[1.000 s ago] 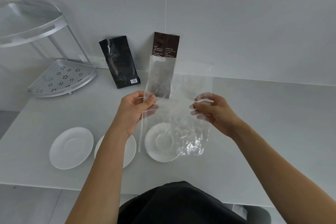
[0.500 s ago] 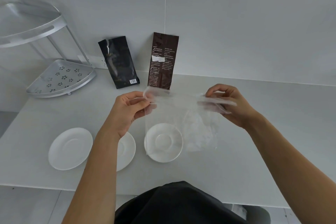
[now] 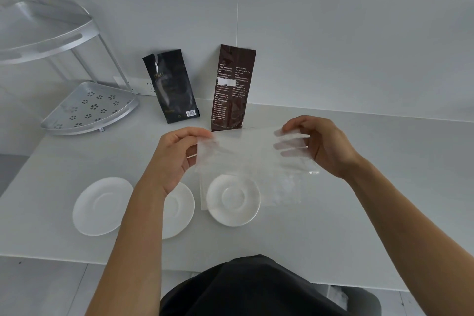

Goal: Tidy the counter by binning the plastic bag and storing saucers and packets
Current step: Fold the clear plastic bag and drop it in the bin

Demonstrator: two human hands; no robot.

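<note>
Grip: left hand [image 3: 177, 159] and right hand [image 3: 318, 146] fingers pinched shut on plastic bag [image 3: 251, 161].
Advice: fold it small before binning, clear of the 3 saucers [image 3: 233, 199].

Bright, even, cool-white light fills the scene, with no single source visible. Shadows are soft and faint: a pale one behind the metal corner rack [image 3: 84, 108] at the upper left of the frame, and thin ones under the saucers [image 3: 102, 206] at lower left. A small glint shows on the clear plastic bag [image 3: 252, 161] right of centre. Wide-angle distortion bends the wall tile lines and counter edge [image 3: 333, 282] near the borders. Focus is mostly sharp; the fingers [image 3: 289, 146] look hazy through the plastic.
</note>
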